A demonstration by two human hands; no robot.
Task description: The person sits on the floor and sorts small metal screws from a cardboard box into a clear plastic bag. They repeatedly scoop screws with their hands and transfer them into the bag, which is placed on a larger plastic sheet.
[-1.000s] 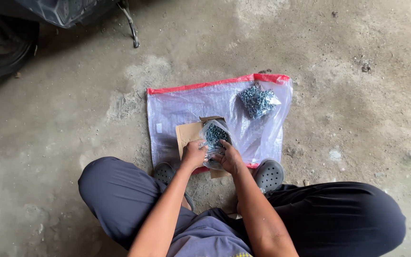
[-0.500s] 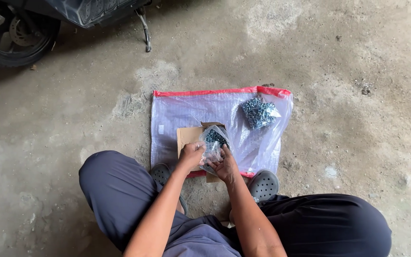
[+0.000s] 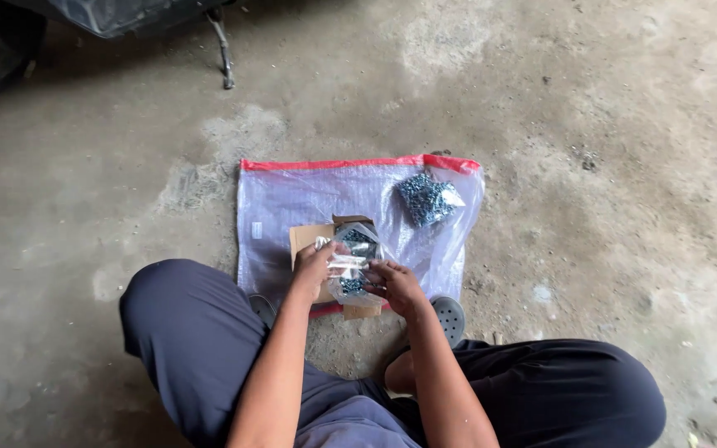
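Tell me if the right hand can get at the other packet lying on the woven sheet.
Probably yes. The second packet lies in the open on the woven sheet, just beyond the right hand, nothing between them. But both hands hold the clear packet, so the right hand would have to let go first.

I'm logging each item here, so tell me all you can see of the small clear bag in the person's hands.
The small clear bag is thin, crinkly plastic, partly filled with small dark metal pieces. The left hand and right hand grip its sides, holding it above a cardboard box on the plastic sheet.
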